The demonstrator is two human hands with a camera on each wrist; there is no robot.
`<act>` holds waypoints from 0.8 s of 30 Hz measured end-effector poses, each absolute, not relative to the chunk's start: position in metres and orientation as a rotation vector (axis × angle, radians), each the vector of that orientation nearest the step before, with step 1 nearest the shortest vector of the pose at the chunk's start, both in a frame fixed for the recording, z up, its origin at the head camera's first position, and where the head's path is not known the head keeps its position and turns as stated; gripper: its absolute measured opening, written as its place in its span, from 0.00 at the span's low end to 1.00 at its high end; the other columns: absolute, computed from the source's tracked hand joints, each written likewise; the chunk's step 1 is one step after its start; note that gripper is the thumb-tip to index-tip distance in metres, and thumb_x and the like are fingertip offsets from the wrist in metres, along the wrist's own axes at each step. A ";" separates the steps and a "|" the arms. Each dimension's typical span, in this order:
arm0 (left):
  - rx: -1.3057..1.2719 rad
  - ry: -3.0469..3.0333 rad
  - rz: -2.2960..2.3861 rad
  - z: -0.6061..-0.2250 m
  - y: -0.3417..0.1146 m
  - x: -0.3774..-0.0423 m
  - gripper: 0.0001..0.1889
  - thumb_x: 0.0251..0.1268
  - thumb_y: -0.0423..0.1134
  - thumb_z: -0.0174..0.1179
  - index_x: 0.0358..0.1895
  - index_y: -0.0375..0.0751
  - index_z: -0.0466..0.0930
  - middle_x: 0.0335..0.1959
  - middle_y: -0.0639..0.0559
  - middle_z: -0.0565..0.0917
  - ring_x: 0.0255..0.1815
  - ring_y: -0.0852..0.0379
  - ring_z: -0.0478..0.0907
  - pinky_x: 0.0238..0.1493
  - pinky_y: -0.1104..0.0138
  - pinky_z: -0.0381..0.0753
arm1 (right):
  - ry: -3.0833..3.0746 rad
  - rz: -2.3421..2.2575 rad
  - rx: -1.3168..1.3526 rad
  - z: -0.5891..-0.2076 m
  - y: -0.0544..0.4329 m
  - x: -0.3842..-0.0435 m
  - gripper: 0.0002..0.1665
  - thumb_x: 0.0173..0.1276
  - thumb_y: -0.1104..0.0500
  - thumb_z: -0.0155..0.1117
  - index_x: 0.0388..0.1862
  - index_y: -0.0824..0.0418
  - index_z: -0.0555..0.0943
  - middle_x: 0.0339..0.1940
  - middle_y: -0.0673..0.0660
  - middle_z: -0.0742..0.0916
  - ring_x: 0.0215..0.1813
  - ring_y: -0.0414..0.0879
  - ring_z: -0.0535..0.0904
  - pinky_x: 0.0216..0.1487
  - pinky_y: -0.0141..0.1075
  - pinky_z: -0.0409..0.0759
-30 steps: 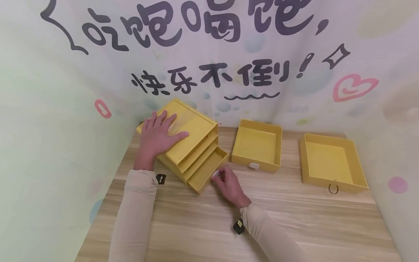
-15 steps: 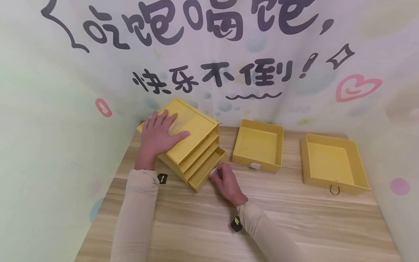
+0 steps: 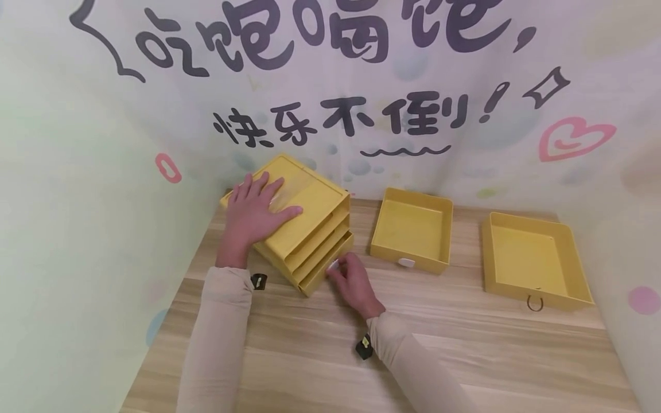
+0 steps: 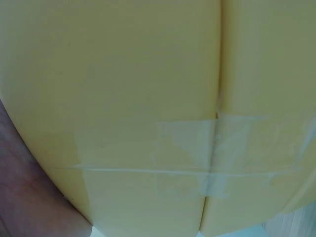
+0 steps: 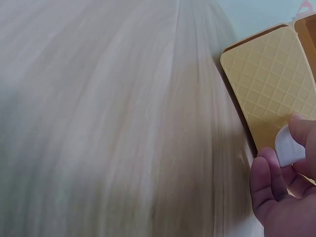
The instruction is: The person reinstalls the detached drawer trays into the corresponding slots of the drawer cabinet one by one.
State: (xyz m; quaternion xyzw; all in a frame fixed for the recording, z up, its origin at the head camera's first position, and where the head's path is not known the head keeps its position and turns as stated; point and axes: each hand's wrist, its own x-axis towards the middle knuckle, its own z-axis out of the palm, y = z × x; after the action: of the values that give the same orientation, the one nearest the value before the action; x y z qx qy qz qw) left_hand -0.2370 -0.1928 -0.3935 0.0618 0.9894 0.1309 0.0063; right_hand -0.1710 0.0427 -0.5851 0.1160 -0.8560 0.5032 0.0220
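On the left, the left hand [image 3: 254,215] is lying flat on the yellow cabinet [image 3: 315,201], its fingers spreading and its palm resting on the top panel. Below it, the left wrist view is showing clear tape [image 4: 187,153] crossing a seam in yellow plastic. The cabinet is standing upright on the wooden table [image 3: 310,355], near the back wall [image 3: 289,86], and is sitting askew: its slotted front is facing right and toward the person. Which side of its top is longer, I cannot tell. In its lowest slot, the bottom drawer [image 3: 316,277] is pointing the same way, its waffle-patterned front panel running lengthwise from near left to far right, a little of it jutting out. At that front, the right hand [image 3: 356,287] is pinching the white handle [image 5: 288,147] between thumb and fingers. Further right, the middle loose drawer [image 3: 411,226] is lying with its white tab facing the person; rightmost, the other loose drawer [image 3: 529,249] is turning its dark ring pull the same way.

Compared with a second ago, the bottom drawer is sitting much deeper inside, the right hand is holding closer to the cabinet, and the left hand is keeping its place.
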 end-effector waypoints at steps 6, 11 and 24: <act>0.193 3.101 0.425 -0.394 -0.193 -0.236 0.50 0.60 0.82 0.45 0.81 0.58 0.56 0.86 0.46 0.50 0.87 0.36 0.36 0.83 0.38 0.38 | -2.684 1.537 0.345 -0.582 0.040 -0.173 0.14 0.70 0.58 0.69 0.45 0.66 0.75 0.37 0.59 0.80 0.36 0.43 0.73 0.38 0.31 0.73; 0.198 3.108 0.436 -0.394 -0.193 -0.237 0.51 0.60 0.82 0.45 0.81 0.58 0.57 0.86 0.46 0.50 0.87 0.36 0.36 0.83 0.38 0.38 | -2.671 1.551 0.344 -0.580 0.037 -0.175 0.14 0.70 0.59 0.69 0.44 0.66 0.75 0.37 0.60 0.81 0.37 0.45 0.74 0.39 0.32 0.73; 0.194 3.113 0.429 -0.395 -0.194 -0.237 0.50 0.60 0.82 0.45 0.81 0.58 0.57 0.85 0.46 0.51 0.87 0.36 0.37 0.83 0.38 0.38 | -2.729 1.530 0.316 -0.579 0.032 -0.179 0.13 0.70 0.58 0.69 0.43 0.65 0.76 0.39 0.60 0.82 0.37 0.44 0.73 0.37 0.31 0.72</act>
State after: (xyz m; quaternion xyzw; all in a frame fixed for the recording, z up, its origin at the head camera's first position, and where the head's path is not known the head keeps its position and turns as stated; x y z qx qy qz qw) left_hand -0.2367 -0.1936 -0.3948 0.0615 0.9888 0.1362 -0.0031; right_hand -0.1795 0.0323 -0.5787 0.1004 -0.8678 0.4866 -0.0013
